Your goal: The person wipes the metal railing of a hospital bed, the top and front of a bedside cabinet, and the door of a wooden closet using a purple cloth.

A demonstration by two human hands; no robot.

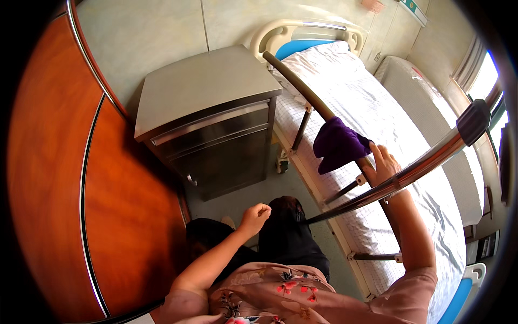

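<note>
A purple cloth [340, 145] hangs folded over the side rail [301, 85] of a hospital bed. My right hand [382, 164] is on that rail at the cloth's lower right end, with fingertips touching the cloth's edge. Behind a curved shiny metal tube, part of my right wrist is hidden. My left hand [255, 218] is loosely curled above my knees, away from the rail, and nothing shows in it.
A stainless steel bedside cabinet [206, 85] stands left of the bed with white bedding [344, 93]. The curved metal tube [425, 160] crosses in front of the bed. Orange-brown wood panels [129, 210] rise at the left. Another covered bed [457, 178] lies beyond.
</note>
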